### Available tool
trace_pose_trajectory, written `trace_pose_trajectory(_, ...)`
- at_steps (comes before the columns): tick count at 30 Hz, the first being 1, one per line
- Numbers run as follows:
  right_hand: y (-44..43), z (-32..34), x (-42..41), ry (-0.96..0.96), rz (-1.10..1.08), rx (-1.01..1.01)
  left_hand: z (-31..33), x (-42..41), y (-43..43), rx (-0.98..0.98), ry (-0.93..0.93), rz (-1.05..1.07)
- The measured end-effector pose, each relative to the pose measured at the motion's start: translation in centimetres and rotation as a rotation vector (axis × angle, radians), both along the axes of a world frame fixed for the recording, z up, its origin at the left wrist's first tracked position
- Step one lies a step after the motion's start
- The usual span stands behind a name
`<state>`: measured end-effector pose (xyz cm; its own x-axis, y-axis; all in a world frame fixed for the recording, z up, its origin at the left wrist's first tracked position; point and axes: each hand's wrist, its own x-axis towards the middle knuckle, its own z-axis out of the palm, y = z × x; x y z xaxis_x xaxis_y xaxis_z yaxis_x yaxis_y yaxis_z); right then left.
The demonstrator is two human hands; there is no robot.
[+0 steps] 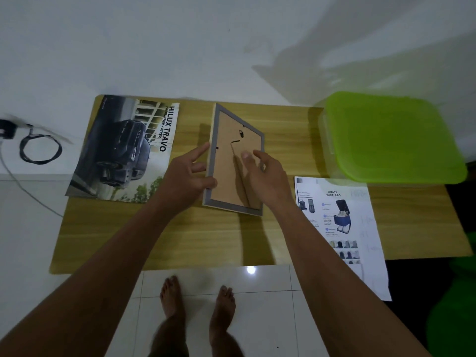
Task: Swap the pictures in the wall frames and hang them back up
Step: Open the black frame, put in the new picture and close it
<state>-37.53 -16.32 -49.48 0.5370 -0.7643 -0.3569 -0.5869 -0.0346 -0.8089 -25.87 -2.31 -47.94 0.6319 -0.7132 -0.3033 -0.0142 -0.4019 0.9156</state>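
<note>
The fingers (203,149) of the left hand (185,176) pinch the left side of the frame (209,166). The thumb lies on the grey border, the forefinger stretches straight along the edge, and the other fingers are bent beside it. The right hand (268,176) is at the frame's right side, its fingers loosely bent over the right border and its thumb tip on the brown backing board (226,163). Whether it grips the frame or only rests on it cannot be told. The frame is held back-side up and tilted above the middle of the wooden bench (180,238), nearer the far edge than the near one, and it casts a shadow on the wood. On the backing board a small dark hanger (241,133) sits toward the far end, and a folded stand leg (242,181) runs toward the near end. A car brochure (123,150) lies flat at the far left corner of the bench, reaching its left edge. A printed sheet (337,220) showing a travel shoe bag lies toward the right and sticks out past the near edge. A clear box with a green lid (391,135) stands at the far right corner. Beyond the left edge a coiled black cable (38,150) shows against white. Below the near edge the person's bare feet (171,297) stand on white floor tiles.
</note>
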Motion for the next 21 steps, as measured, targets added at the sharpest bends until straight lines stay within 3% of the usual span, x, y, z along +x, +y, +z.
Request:
trace_pose_trajectory(3, 0.3, 2.9, 0.9, -0.112, 0.026, 0.111, 2.0, -1.4, -0.3, -0.055, -0.128, -0.051)
trace_pose_trajectory(8, -0.4, 7.0, -0.2, -0.375, -0.077, 0.383, 5.5, -4.1, -1.2, -0.198, -0.157, -0.134)
trace_pose_trajectory(13, -0.7, 8.8, -1.9, -0.555, -0.182, 0.38, 7.7, -6.9, -1.7, 0.069, -0.815, -0.294)
trace_pose_trajectory(15, -0.6, 9.1, -2.6, -0.584, -0.216, 0.362, 8.1, -8.2, -2.0, 0.129, -0.979, -0.323)
trace_pose_trajectory(18, -0.3, 9.5, -3.4, -0.624, -0.34, 0.391, 8.4, -9.5, -2.4, 0.113, -1.039, -0.331)
trace_pose_trajectory(21, -0.4, 9.4, -3.8, -0.657, -0.44, 0.446, 8.9, -9.7, -2.1, 0.005, -0.95, -0.221)
